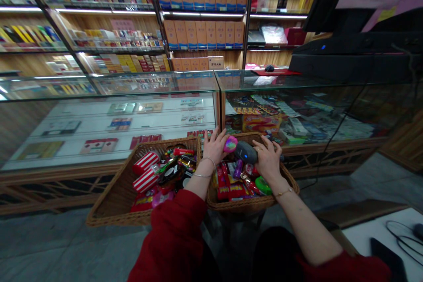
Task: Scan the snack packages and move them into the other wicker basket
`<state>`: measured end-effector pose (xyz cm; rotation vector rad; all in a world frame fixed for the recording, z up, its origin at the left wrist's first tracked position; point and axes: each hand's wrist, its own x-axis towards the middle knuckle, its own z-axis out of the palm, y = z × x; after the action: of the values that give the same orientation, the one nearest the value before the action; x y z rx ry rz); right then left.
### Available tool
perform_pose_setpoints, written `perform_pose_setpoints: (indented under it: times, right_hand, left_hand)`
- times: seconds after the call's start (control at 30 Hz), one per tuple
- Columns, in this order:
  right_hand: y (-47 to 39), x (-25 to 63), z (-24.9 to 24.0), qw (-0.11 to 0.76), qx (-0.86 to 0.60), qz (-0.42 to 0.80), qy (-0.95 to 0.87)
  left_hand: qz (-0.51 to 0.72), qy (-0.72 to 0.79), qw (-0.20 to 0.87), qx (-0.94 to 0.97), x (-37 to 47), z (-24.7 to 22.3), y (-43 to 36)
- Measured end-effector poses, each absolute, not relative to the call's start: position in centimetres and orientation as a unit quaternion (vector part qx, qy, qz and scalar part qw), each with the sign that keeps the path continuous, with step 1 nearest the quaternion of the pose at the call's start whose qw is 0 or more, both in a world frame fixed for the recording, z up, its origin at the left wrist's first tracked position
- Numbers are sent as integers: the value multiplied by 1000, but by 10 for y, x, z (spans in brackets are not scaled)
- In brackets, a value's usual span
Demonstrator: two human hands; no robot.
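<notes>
My left hand [213,150], over the back left of the right-hand wicker basket [244,205], has its fingertips on a round pink item with a multicoloured face [230,144]. A dark grey handheld barcode scanner [246,153] with a small blue light is gripped in my right hand [268,161]. Its head points left and sits close beside the pink item. Below both hands lie red packets [223,185], a purple item [238,168] and a round green item [263,186]. The fingers behind the scanner are partly hidden.
A second wicker basket [102,200] at left holds red-and-white striped packs [145,179] and other wrapped goods. Behind the baskets runs a glass display counter [158,86]. A monitor [325,4] stands at upper right. A black cable [342,121] hangs over the counter front.
</notes>
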<state>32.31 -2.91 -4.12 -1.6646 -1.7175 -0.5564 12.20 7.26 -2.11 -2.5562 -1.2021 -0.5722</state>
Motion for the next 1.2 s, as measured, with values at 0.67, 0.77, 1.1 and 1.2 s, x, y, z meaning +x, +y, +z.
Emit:
perform_pose_setpoints:
  times: [0.67,0.77,1.1,1.2]
  right_hand:
    - [-29,324,-43,342,-631,-212,-663]
    - [-29,324,-43,340,-632,-211,-664]
    - [-29,325,-43,343,-632,-204,-664]
    - [-30,325,-42,346,-631,-205,-664]
  left_hand:
    - [-184,-417,122,-882,122,-16,69]
    - [-184,-415,121,-883,122,-18,71]
    - [-184,-418,118,-882,122,-17,69]
    - [-187,-418,118,-881,121,-17,69]
